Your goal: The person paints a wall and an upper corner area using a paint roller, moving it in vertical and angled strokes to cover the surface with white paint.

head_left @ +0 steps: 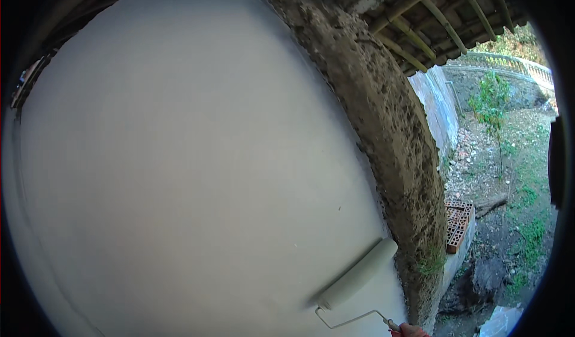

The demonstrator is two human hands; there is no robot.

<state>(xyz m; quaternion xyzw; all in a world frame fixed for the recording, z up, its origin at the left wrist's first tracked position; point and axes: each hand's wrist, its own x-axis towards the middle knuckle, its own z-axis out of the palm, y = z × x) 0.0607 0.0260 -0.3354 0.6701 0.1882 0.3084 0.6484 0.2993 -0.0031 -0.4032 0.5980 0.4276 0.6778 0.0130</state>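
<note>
At the lower edge, right of the middle, my right hand (412, 330) is closed around the handle of a paint roller (357, 277). Only part of the hand shows; the rest lies below the picture. The roller's long pale sleeve lies tilted against a smooth whitish wall (197, 151), its upper end close to the wall's right edge. A bent wire frame joins the sleeve's lower end to the handle. Two small dark or light specks mark the wall above the roller. My left hand is out of view.
A rough brown wall edge (383, 109) runs down beside the white wall. Tiled eaves on wooden poles (434, 16) hang at the upper right. Beyond are perforated red bricks (459, 224) on a ledge, a small leafy tree (491, 100) and sloping ground far below.
</note>
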